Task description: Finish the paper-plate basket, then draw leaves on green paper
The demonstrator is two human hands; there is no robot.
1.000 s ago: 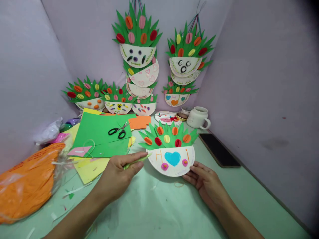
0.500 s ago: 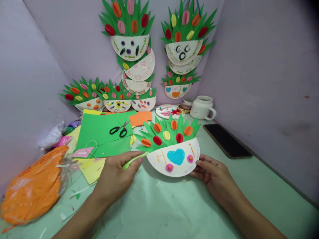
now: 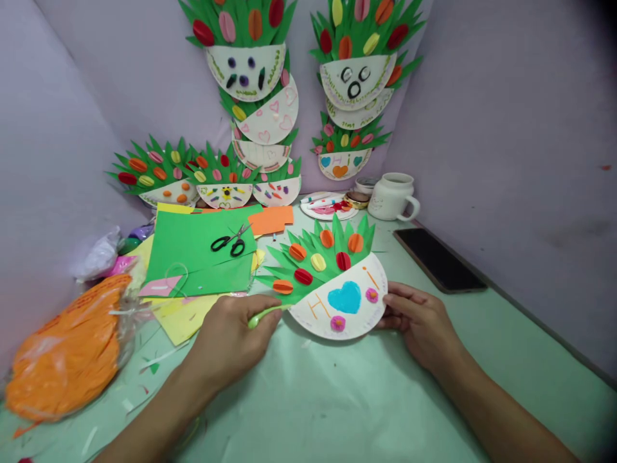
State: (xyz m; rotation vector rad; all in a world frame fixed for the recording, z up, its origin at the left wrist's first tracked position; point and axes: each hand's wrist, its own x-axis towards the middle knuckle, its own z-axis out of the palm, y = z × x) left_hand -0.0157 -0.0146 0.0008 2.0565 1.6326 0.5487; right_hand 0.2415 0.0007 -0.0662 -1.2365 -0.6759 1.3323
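A half-round white paper-plate craft bears an orange "H" and "i", a blue heart and two pink clay flowers. Green paper leaves with orange, red and yellow paper blooms rise from its straight edge, and it tilts up toward the right. My left hand is closed around a thin light-green tool, whose tip reaches the craft's left corner. With fingers and thumb, my right hand grips the plate's right edge; some fingertips are hidden behind it.
Black-handled scissors lie on green paper at the back left. A bag of orange clay is far left. Behind stand a white mug, a phone and finished crafts against the wall.
The craft has tilted further, its right end higher and left end lower. Both hands still hold on. The whole view has shifted, so the background sits slightly higher.
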